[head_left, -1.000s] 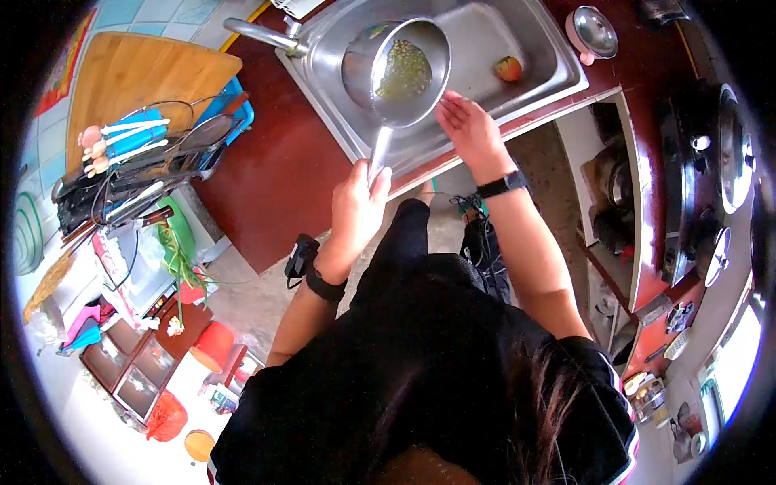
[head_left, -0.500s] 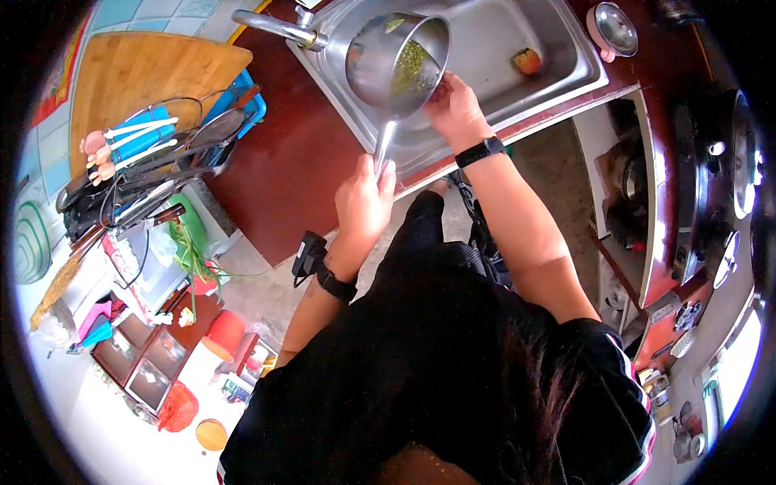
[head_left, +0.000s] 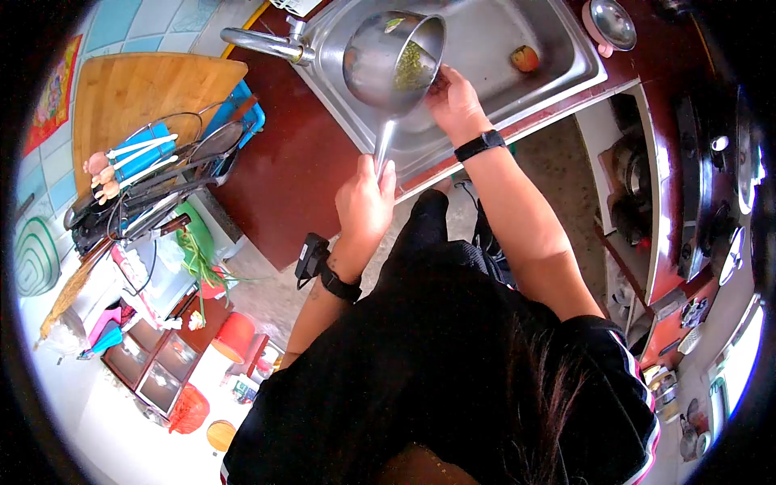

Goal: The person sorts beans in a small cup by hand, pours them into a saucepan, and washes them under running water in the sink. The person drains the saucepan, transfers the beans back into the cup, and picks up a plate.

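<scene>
A round metal water scoop [head_left: 373, 85] is tilted over the sink [head_left: 505, 97], its mouth turned toward the right. Small green beans [head_left: 413, 66] lie inside, against the lower side near the rim. My left hand [head_left: 365, 199] is closed around the scoop's long handle [head_left: 386, 145]. At the lower right of the rim, my right hand [head_left: 455, 103] has its fingers curled against the scoop; the fingertips are partly hidden. A reddish-yellow piece of fruit [head_left: 525, 58] rests on the sink floor, right of the scoop.
A faucet [head_left: 271, 44] reaches over the sink's left edge. On the left stand a wooden cutting board [head_left: 153, 89] and a rack of utensils [head_left: 162, 174]. A pink-handled pot [head_left: 610, 28] sits right of the sink. An open cabinet [head_left: 626, 162] lies below the counter.
The view has shifted slightly. The scoop is a little further left and the beans look more bunched near the rim. Both hands keep nearly the same place on it.
</scene>
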`<state>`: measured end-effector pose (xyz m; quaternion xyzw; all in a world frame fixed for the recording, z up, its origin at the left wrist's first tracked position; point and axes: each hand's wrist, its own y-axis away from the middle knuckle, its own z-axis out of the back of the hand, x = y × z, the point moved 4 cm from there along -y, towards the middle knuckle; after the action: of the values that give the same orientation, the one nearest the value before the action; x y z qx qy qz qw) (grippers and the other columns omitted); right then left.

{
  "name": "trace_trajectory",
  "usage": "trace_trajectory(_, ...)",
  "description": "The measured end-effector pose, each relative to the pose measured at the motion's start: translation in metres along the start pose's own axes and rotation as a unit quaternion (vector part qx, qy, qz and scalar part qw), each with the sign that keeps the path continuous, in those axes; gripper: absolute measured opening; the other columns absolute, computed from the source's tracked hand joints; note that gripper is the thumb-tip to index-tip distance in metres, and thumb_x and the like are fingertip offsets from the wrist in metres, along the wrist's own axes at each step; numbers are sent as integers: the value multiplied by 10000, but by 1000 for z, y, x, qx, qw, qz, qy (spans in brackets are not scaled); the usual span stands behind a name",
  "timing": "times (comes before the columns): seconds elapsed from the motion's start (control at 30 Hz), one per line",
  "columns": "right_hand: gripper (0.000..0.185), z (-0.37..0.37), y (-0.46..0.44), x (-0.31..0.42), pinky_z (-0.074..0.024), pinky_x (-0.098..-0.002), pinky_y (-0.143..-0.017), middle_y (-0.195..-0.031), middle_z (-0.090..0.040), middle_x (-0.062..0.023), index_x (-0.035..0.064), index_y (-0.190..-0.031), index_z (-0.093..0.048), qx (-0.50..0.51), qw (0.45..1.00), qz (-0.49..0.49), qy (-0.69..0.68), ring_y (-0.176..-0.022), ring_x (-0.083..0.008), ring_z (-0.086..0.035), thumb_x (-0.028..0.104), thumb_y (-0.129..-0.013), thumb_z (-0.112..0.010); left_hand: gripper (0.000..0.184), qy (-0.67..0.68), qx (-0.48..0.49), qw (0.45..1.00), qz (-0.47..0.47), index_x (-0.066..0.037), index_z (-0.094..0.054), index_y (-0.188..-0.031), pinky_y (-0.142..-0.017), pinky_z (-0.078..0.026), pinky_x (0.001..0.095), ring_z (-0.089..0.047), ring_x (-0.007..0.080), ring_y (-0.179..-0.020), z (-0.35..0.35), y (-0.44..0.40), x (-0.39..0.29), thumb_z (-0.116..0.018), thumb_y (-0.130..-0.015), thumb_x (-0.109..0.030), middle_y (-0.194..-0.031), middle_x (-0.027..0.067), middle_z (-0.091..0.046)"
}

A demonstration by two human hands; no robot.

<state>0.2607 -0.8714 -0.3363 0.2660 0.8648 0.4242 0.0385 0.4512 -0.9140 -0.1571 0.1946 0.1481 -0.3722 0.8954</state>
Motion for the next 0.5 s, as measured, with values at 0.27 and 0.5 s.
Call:
trace_trajectory(0.27, 214, 2, 3, 1, -528, -375, -874, -970, -662, -81, 14, -1060, -627, 10, 1000, 12, 12, -907, -231, -614, 162, -1021, -478, 259, -4, 10, 1000, 7, -55, -536, -955, -557, -493, 530, -643, 425, -619, 1, 1, -1, -593, -987, -306, -641, 193, -629)
trace_trajectory(0.5, 178, 1, 13, 2, -515, -356, -864, -1003, -671, -104, 1, -1052, -639, 7, 1000, -3, 5, -935, -243, -623, 131, -996, -533, 256, -7, -5, 1000, -4, -59, -538, -956, -547, -493, 519, -642, 415, -606, -1, 3, 1, -596, -987, -306, -632, 185, -625)
